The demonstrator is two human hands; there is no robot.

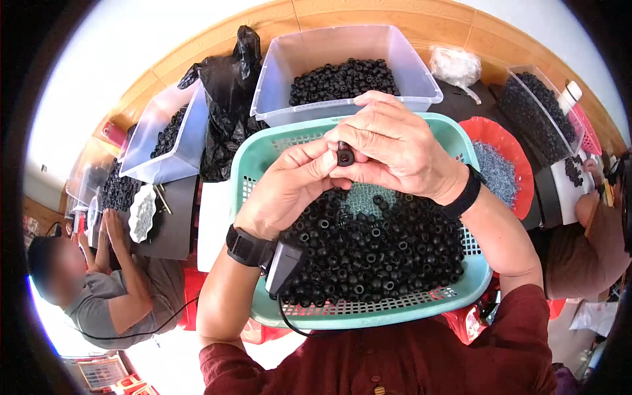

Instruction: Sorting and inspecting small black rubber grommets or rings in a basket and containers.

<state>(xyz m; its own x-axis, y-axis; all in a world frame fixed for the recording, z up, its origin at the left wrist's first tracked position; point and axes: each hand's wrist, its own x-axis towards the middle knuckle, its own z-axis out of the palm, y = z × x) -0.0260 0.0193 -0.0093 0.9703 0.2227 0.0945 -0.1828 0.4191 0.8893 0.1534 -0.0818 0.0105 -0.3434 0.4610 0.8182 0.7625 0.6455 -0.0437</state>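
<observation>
In front of me, above a green plastic basket (pixel 368 322), my left hand (pixel 286 187) and my right hand (pixel 405 148) meet around one small black ring-like plastic part (pixel 344 157). The left thumb and fingers pinch it from the left, and the right fingers close on it from the right. Its hollow end faces me; the rest is covered by my fingers. Below, many loose black parts (pixel 375 257) of similar look fill the near part of the basket. A black strap with a small grey box (pixel 284 266) and a cable sits at my left wrist.
Behind the basket stands a clear bin (pixel 345 104) of black parts, beside a black plastic bag (pixel 230 99). A red bowl (pixel 520 151) of blue-grey pieces is at right. More bins (pixel 164 168) stand at both sides. A co-worker (pixel 131 296) sits left; another person's arm (pixel 589 247) shows right.
</observation>
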